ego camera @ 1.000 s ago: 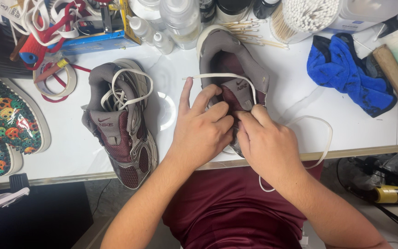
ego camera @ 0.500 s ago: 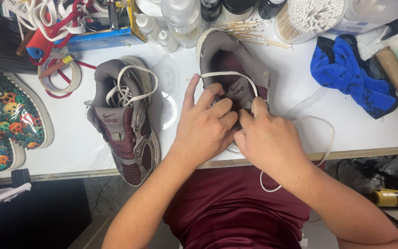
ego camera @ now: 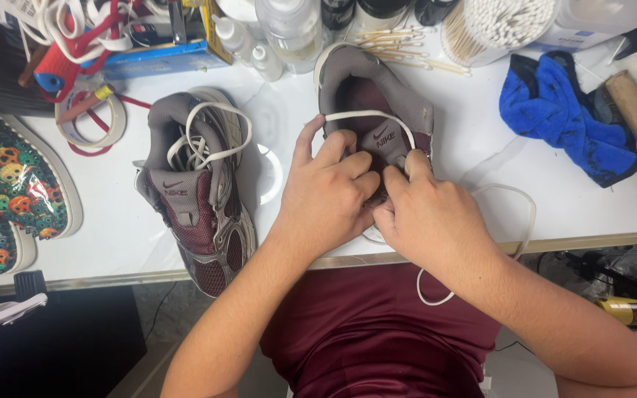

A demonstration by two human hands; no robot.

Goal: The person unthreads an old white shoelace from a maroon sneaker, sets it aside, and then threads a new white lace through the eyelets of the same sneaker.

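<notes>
White worktop (ego camera: 481, 155) cluttered. I see left hand (ego camera: 329, 191) pressing grey-maroon shoe (ego camera: 370, 96) down to steady it, fingers curled shut on tongue area. Right hand (ego camera: 429, 217) pinches white lace (ego camera: 370, 116), feeding eyelets. Second shoe (ego camera: 197, 191) lies alongside, left.

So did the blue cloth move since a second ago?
No. The blue cloth lies in the same place on the white table, just below the tub of cotton swabs.
</notes>
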